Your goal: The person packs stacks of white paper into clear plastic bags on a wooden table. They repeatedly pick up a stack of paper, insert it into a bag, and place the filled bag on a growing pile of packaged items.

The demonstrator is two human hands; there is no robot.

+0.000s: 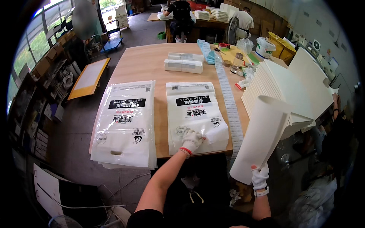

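Note:
My left hand, in a white knit glove with a red cuff, lies on the near part of a printed clear plastic bag. Its fingers are bent and pinch the bag's film near the near edge. Off to the right, my right hand, also gloved, grips the lower edge of a white sheaf of paper. The sheaf is bowed and stands tilted past the table's right edge. I cannot tell how many sheets it has. To the left of the bag is a pile of similar printed bags with a handle slot.
A tall stack of white paper stands at the right. A strip of labels runs down the wooden table. Farther back are clear-wrapped packs, a glass jar and a white bucket. Other people work beyond and at the right.

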